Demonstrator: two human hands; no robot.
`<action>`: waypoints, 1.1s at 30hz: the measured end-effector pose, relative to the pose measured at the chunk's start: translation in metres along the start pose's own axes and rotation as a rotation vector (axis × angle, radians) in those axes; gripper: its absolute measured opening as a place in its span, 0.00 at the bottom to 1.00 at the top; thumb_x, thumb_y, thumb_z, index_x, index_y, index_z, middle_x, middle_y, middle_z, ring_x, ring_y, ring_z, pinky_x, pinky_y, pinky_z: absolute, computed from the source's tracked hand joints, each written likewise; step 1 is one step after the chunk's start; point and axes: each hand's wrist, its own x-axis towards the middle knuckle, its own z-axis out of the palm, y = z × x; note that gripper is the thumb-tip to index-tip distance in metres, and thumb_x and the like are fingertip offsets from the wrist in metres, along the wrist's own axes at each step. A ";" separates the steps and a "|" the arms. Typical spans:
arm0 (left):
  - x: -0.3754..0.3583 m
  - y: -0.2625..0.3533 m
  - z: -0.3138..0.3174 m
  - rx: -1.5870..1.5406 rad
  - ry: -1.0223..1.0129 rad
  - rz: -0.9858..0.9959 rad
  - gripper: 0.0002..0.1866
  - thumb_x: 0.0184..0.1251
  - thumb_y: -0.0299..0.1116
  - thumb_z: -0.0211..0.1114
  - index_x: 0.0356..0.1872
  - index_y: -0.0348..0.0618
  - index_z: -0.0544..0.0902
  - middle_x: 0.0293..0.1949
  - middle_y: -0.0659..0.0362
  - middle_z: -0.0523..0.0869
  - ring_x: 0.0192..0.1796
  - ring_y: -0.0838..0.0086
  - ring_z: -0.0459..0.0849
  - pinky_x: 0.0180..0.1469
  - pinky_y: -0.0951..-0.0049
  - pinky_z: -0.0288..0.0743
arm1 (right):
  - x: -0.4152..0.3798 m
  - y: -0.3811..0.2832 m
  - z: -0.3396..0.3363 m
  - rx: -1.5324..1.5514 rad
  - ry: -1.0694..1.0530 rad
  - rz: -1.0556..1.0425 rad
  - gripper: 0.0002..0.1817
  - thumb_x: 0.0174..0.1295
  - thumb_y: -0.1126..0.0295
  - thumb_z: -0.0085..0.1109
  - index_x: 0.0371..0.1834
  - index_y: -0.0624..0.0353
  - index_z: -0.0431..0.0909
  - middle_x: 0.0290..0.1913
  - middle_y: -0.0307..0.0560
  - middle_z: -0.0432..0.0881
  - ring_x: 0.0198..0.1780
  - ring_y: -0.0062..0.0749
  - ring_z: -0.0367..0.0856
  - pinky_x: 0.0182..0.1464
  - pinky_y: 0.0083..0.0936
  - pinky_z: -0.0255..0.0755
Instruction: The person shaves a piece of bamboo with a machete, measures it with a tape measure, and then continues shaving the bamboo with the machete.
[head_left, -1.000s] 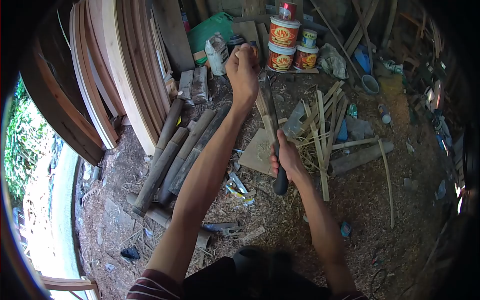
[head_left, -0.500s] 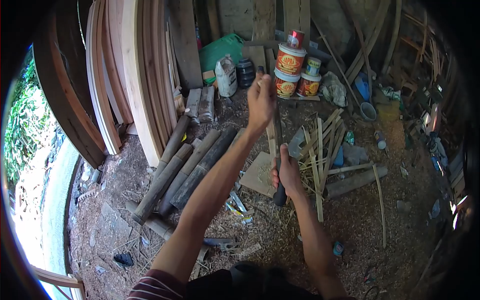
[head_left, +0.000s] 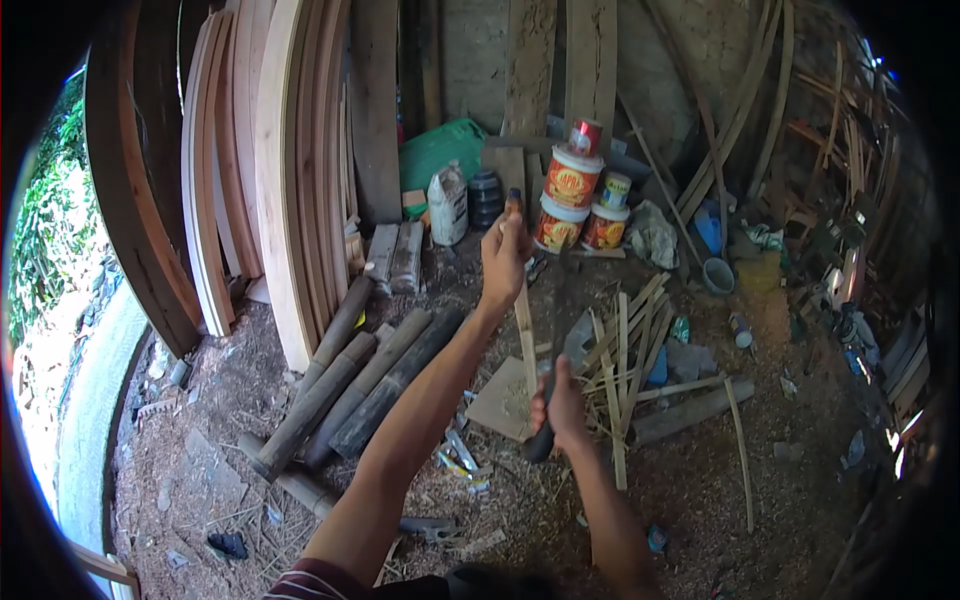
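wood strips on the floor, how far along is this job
Looks done: slim strips heaped at right. In hand: a pale strip in the left hand, a long knife in the right hand. Probably left: finishing that piece, perhaps splitting the round poles; the final count isn't shown.

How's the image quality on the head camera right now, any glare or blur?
Head view: daylight at the left burns out to white; dark, curved fisheye edges bend the upright planks; the dark blade above the right hand looks smeared and faint.

Left hand (head_left: 507, 252), wooden strip (head_left: 526, 338); right hand (head_left: 566, 414), apparent knife (head_left: 540, 444)
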 end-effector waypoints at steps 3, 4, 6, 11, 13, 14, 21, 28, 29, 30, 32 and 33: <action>0.000 0.005 -0.003 0.064 0.118 0.000 0.14 0.71 0.41 0.51 0.24 0.51 0.64 0.19 0.72 0.58 0.20 0.88 0.55 0.21 0.82 0.50 | -0.001 0.018 0.009 -0.100 -0.075 0.089 0.31 0.66 0.38 0.34 0.20 0.55 0.64 0.10 0.36 0.64 0.09 0.21 0.64 0.11 0.23 0.60; 0.000 0.009 -0.010 0.036 0.095 -0.012 0.14 0.71 0.41 0.51 0.24 0.51 0.65 0.20 0.72 0.59 0.20 0.88 0.55 0.21 0.82 0.50 | 0.001 0.015 0.009 -0.106 -0.080 0.082 0.31 0.66 0.38 0.34 0.20 0.55 0.64 0.10 0.36 0.64 0.09 0.21 0.64 0.11 0.23 0.60; 0.003 0.011 -0.020 0.012 0.105 -0.011 0.13 0.71 0.40 0.51 0.25 0.51 0.65 0.20 0.72 0.60 0.20 0.87 0.56 0.22 0.82 0.50 | 0.000 0.004 0.010 -0.115 -0.099 0.103 0.31 0.67 0.40 0.33 0.19 0.55 0.64 0.10 0.36 0.65 0.08 0.22 0.64 0.11 0.23 0.60; 0.008 0.012 -0.036 -0.022 0.087 -0.052 0.12 0.71 0.40 0.50 0.27 0.50 0.66 0.21 0.71 0.61 0.21 0.87 0.57 0.22 0.82 0.51 | -0.003 -0.023 0.018 -0.224 -0.092 -0.117 0.30 0.68 0.41 0.34 0.22 0.56 0.63 0.11 0.35 0.63 0.10 0.21 0.62 0.13 0.24 0.61; 0.004 0.010 -0.023 -0.004 0.112 -0.045 0.13 0.71 0.40 0.50 0.27 0.50 0.65 0.20 0.71 0.61 0.21 0.87 0.57 0.22 0.82 0.51 | 0.000 -0.008 0.018 -0.170 -0.105 -0.002 0.29 0.67 0.41 0.35 0.22 0.56 0.63 0.11 0.35 0.63 0.10 0.21 0.62 0.13 0.24 0.61; 0.002 0.012 -0.018 0.023 0.140 -0.035 0.13 0.71 0.40 0.50 0.26 0.50 0.65 0.20 0.71 0.60 0.20 0.87 0.57 0.22 0.82 0.51 | 0.001 0.000 0.018 -0.158 -0.067 0.142 0.29 0.66 0.39 0.36 0.22 0.55 0.63 0.12 0.34 0.63 0.11 0.21 0.62 0.13 0.24 0.61; -0.005 0.012 -0.001 0.006 0.040 -0.135 0.14 0.71 0.41 0.50 0.25 0.50 0.65 0.20 0.72 0.60 0.20 0.87 0.56 0.23 0.82 0.51 | -0.013 -0.025 0.011 -0.052 -0.091 0.165 0.30 0.65 0.37 0.36 0.24 0.54 0.64 0.13 0.33 0.61 0.11 0.20 0.59 0.14 0.23 0.58; -0.003 0.018 -0.003 -0.076 -0.012 -0.250 0.12 0.68 0.36 0.51 0.23 0.48 0.67 0.19 0.70 0.64 0.21 0.86 0.59 0.24 0.82 0.52 | -0.011 -0.010 -0.014 -0.081 -0.036 0.331 0.34 0.64 0.35 0.34 0.21 0.57 0.66 0.11 0.34 0.64 0.10 0.21 0.62 0.13 0.22 0.60; -0.001 0.018 -0.002 -0.075 -0.015 -0.244 0.12 0.68 0.36 0.51 0.23 0.48 0.67 0.19 0.70 0.64 0.21 0.86 0.59 0.24 0.82 0.52 | -0.015 -0.017 -0.013 -0.141 -0.044 0.268 0.34 0.63 0.34 0.33 0.21 0.57 0.66 0.11 0.34 0.64 0.10 0.21 0.62 0.13 0.22 0.60; -0.001 0.019 0.001 -0.100 -0.040 -0.278 0.11 0.66 0.36 0.51 0.23 0.48 0.67 0.20 0.70 0.62 0.21 0.85 0.58 0.24 0.81 0.51 | -0.018 -0.021 -0.011 -0.191 -0.073 0.163 0.35 0.63 0.34 0.33 0.22 0.57 0.66 0.11 0.34 0.64 0.10 0.20 0.63 0.12 0.22 0.60; -0.004 0.020 0.005 -0.126 -0.067 -0.340 0.10 0.64 0.36 0.51 0.24 0.48 0.67 0.21 0.69 0.61 0.22 0.84 0.58 0.25 0.81 0.51 | -0.022 -0.022 -0.004 -0.196 -0.070 0.114 0.34 0.63 0.34 0.33 0.21 0.57 0.66 0.11 0.34 0.64 0.10 0.20 0.63 0.12 0.22 0.60; -0.005 0.020 0.006 -0.126 -0.063 -0.351 0.10 0.64 0.36 0.51 0.24 0.48 0.67 0.21 0.69 0.61 0.22 0.84 0.58 0.25 0.81 0.51 | -0.025 -0.020 -0.002 -0.199 -0.066 0.064 0.34 0.63 0.34 0.34 0.21 0.57 0.66 0.11 0.34 0.64 0.10 0.20 0.63 0.12 0.22 0.60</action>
